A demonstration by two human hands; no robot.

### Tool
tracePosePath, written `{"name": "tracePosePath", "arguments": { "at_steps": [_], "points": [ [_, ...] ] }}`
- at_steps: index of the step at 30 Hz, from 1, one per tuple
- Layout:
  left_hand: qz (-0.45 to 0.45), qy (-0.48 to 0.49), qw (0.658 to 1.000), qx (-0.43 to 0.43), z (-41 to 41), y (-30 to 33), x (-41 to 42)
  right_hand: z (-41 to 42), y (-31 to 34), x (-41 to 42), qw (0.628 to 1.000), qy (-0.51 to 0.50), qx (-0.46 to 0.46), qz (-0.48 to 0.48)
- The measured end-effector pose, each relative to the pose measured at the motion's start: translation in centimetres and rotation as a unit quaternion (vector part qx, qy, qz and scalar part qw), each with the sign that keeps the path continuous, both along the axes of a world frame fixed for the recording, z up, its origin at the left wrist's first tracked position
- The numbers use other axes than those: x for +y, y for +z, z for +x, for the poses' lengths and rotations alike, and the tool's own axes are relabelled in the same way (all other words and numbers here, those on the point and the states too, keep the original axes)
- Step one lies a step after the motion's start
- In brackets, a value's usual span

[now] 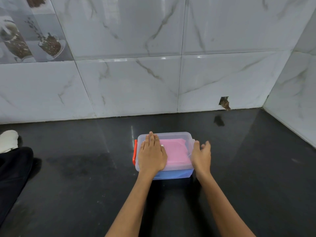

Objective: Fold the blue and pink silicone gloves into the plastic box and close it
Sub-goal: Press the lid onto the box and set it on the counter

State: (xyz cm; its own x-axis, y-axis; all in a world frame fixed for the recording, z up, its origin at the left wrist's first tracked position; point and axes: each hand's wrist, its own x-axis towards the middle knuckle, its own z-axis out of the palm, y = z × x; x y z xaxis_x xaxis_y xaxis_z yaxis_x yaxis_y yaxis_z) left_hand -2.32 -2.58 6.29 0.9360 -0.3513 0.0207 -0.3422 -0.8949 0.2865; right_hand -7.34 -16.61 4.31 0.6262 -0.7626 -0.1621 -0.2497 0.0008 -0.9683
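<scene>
A clear plastic box [172,136] with its clear lid on stands on the dark counter. Through the lid I see the folded pink glove [176,153] on top. The blue glove [176,174] shows through the front wall beneath it. An orange latch [135,152] sits on the box's left end. My left hand [151,153] lies flat on the left half of the lid, fingers straight. My right hand [201,156] is at the box's right end, fingers relaxed; the latch there is hidden behind it.
The dark glossy counter [85,177] runs back to a marble-tiled wall [136,82], with a side wall at the right [299,100]. A white cloth [8,140] and a dark garment [13,168] lie at the far left. A small hole [224,103] breaks the wall's base.
</scene>
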Motion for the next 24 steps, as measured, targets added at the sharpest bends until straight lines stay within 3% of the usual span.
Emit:
{"name": "tracePosePath", "arguments": {
  "at_steps": [2, 5, 11, 14, 18, 24],
  "points": [
    [0.001, 0.001, 1.0, 0.001, 0.0, 0.0, 0.0, 0.2, -0.1, -0.3, 0.994, 0.023, 0.026, 0.103],
    [0.004, 0.001, 1.0, 0.001, 0.1, -0.1, 0.0, 0.1, 0.4, -0.4, 0.981, 0.036, 0.055, 0.181],
    [0.003, 0.003, 1.0, -0.002, 0.0, -0.1, -0.1, 0.0, 0.6, -0.4, 0.974, 0.024, 0.071, 0.213],
    [0.006, 0.005, 1.0, -0.006, -0.1, -0.2, -0.1, -0.2, 0.4, -0.2, 0.987, -0.016, 0.039, 0.153],
    [-0.002, 0.009, 1.0, -0.008, -0.2, -0.2, 0.0, -0.4, 0.5, 0.5, 0.995, -0.073, 0.043, -0.054],
    [-0.008, 0.011, 1.0, -0.013, -0.2, -0.2, 0.0, -0.6, 1.3, 0.8, 0.981, -0.028, 0.068, -0.178]
  ]
}}
